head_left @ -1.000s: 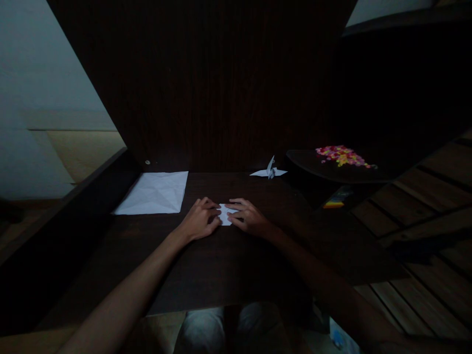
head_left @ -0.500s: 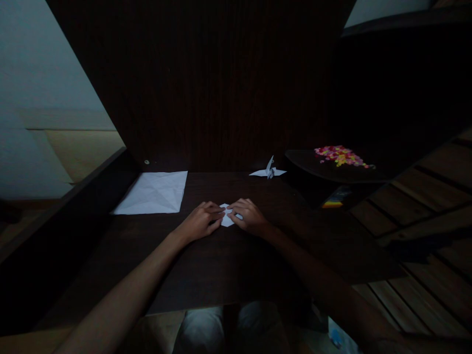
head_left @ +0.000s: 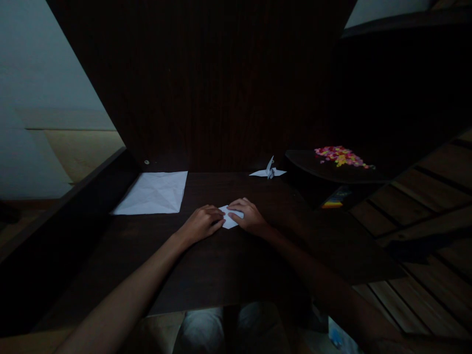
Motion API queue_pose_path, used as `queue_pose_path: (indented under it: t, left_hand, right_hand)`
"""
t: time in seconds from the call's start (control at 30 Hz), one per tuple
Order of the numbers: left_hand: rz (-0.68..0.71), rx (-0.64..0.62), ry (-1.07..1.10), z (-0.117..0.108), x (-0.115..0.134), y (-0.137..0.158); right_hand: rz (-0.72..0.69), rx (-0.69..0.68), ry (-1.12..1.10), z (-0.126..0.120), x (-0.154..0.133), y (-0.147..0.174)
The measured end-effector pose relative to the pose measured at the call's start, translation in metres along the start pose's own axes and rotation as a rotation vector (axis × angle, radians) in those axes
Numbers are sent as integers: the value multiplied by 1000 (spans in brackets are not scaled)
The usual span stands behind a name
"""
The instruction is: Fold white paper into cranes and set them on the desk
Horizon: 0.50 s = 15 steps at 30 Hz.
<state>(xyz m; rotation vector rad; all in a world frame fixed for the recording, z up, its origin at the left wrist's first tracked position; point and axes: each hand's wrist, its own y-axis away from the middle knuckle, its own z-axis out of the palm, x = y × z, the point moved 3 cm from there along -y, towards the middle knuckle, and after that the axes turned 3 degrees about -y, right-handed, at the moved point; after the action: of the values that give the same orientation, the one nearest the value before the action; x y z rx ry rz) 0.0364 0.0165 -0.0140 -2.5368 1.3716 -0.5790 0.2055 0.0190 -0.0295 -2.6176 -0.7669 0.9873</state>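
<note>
A small piece of folded white paper [head_left: 229,223] lies on the dark desk between my two hands. My left hand [head_left: 203,221] grips its left edge, fingers curled together. On the right side my right hand [head_left: 251,216] holds it, with fingertips and thumb pressed on its top face. The right fingers cover part of the paper, so its exact folds cannot be made out. Beyond my hands, a white paper crane [head_left: 268,172] stands by the back panel. To the left, creased white paper sheets [head_left: 155,192] lie flat.
A dark shelf [head_left: 306,164] at right bears a pile of small pink, red and yellow pieces [head_left: 341,156]. The desk [head_left: 206,270] meets a tall dark panel [head_left: 206,88] behind and a raised side board [head_left: 70,211] at left.
The folded paper has turned slightly and shows more of its surface. My right fingers have shifted a little apart from the left ones. Everything else is unmoved.
</note>
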Motion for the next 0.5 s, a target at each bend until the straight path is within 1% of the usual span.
queue_pose_path:
  t: [0.13, 0.27, 0.5]
  left_hand:
    - [4, 0, -18, 1, 1, -1]
    - [-2, 2, -36, 1, 1, -2]
    - [-19, 12, 57, 1, 2, -1]
  right_hand:
    - [28, 23, -14, 1, 0, 1]
    - [25, 43, -34, 2, 2, 1]
    - [40, 39, -77, 4, 6, 0]
